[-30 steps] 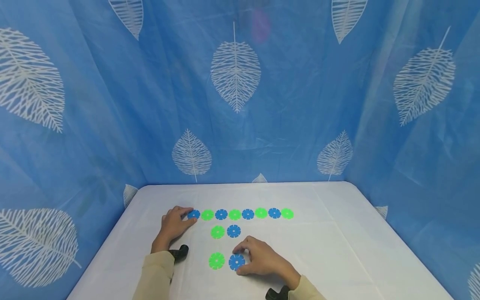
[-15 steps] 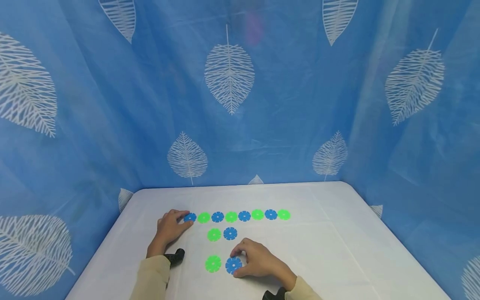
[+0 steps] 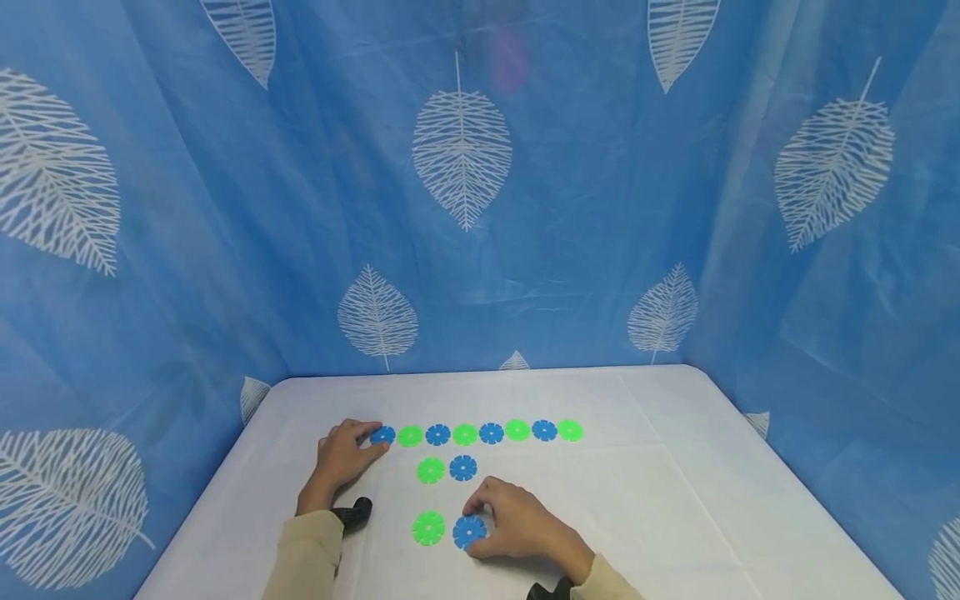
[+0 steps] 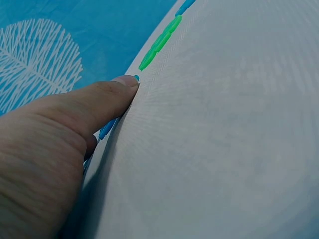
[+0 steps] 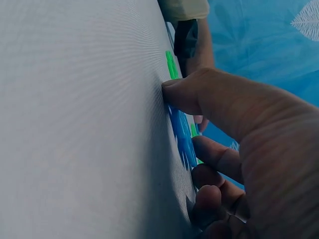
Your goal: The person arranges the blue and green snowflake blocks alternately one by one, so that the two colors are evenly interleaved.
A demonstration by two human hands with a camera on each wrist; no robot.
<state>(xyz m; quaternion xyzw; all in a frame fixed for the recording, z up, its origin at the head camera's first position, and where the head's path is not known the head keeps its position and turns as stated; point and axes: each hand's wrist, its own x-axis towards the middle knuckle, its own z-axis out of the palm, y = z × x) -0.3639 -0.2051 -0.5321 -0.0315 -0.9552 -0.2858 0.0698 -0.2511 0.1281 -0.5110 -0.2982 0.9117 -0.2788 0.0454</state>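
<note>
The left hand (image 3: pixel 343 457) pinches a blue notched plastic disc (image 3: pixel 384 435) between thumb and fingers, at the left end of a far row on the table. Nearer the front, a second blue notched disc (image 3: pixel 468 532) lies between the thumb and fingers of the right hand (image 3: pixel 519 522), which grips it by its edges. In the right wrist view this blue disc (image 5: pixel 180 130) shows edge-on, low at the white surface. A green notched disc (image 3: pixel 428 528) lies flat just left of it. The left thumb (image 4: pixel 117 92) hides much of its disc in the left wrist view.
The far row continues rightward with alternating green and blue discs, ending in a green disc (image 3: pixel 570 430). Between the rows lie a green disc (image 3: pixel 431 471) and a blue disc (image 3: pixel 462 468). Blue leaf-print curtains (image 3: pixel 540 250) surround the white table (image 3: pixel 637 500).
The head view has shifted slightly, so everything sits a little further left and lower. Both hands keep their hold on their blue discs, and the layout looks the same.
</note>
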